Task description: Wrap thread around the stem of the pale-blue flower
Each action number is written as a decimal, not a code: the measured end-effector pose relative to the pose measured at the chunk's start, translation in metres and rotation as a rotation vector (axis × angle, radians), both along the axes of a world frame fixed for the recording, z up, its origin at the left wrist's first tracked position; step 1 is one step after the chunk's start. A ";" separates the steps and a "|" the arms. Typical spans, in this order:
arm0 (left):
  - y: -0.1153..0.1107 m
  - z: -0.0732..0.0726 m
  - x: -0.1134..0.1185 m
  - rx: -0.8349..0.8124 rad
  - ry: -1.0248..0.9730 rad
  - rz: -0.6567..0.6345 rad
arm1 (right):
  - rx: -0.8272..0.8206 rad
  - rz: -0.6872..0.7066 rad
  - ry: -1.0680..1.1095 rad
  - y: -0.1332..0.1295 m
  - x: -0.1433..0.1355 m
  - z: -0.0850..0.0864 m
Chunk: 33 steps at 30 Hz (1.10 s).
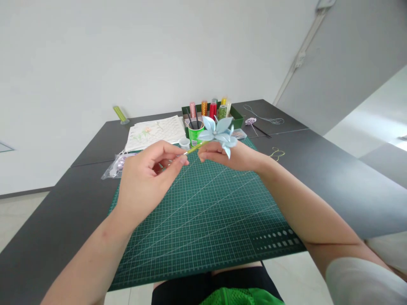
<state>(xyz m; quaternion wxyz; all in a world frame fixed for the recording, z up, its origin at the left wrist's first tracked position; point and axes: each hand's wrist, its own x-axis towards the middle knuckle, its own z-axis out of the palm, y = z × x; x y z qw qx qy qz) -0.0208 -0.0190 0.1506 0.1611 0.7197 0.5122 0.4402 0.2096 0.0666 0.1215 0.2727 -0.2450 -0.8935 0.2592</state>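
Observation:
A light-blue artificial flower [215, 132] with several pointed petals is held above the cutting mat [203, 203]. Its thin stem [197, 147], covered in yellow-green, slants down to the left. My left hand [149, 173] pinches the lower end of that stem between thumb and forefinger, where a pale bare bit shows. Just under the bloom, my right hand [229, 154] has its fingers curled in around the upper stem. Petals partly cover the right fingers, so their exact grip is hidden.
Behind the hands stand a green cup of tools [194, 136] and a green box [237, 116] with several thread spools. Drawn paper sheets [155, 133] lie left, near a bagged lilac piece [116, 166]. A lilac flower [251, 121] and loose thread [277, 153] are right.

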 end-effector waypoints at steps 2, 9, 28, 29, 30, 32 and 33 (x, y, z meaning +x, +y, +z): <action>0.006 -0.002 -0.001 0.001 -0.061 0.019 | 0.026 0.013 -0.044 -0.005 -0.001 0.004; 0.022 -0.006 -0.004 -0.042 -0.101 0.046 | 0.183 0.006 -0.157 -0.024 -0.006 0.014; 0.014 -0.010 0.001 -0.135 0.404 -0.189 | 0.717 -0.138 -0.273 -0.062 0.003 0.038; 0.013 -0.010 0.003 -0.127 0.439 -0.220 | 0.720 -0.137 -0.281 -0.062 0.004 0.039; 0.011 -0.010 0.004 -0.120 0.471 -0.243 | 0.721 -0.139 -0.289 -0.061 0.005 0.039; 0.007 -0.010 0.005 -0.114 0.523 -0.267 | 0.716 -0.145 -0.307 -0.060 0.007 0.041; 0.006 -0.010 0.006 -0.113 0.544 -0.276 | 0.710 -0.145 -0.315 -0.060 0.008 0.041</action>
